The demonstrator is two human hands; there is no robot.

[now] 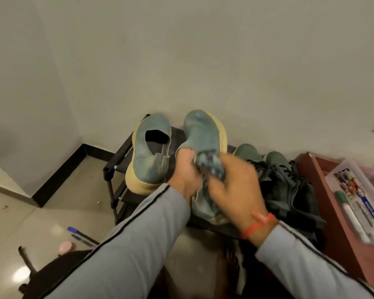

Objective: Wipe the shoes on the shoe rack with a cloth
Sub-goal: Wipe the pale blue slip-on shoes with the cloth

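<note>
Two blue shoes with yellow soles are on top of the black shoe rack (117, 156). The left blue shoe (148, 152) lies on the rack with its opening facing me. My left hand (185, 175) grips the right blue shoe (203, 134) at its opening and tilts it toe-up. My right hand (235, 186) holds a crumpled grey-blue cloth (211, 164) against that shoe's middle. The shoe's heel shows below my hands.
A pair of dark green lace-up shoes (276, 169) sits on the rack's right side. A reddish wooden unit (324, 201) with a clear plastic box (354, 190) of markers stands further right. Pens (80, 233) and a pink object (66, 247) lie on the tiled floor at the left.
</note>
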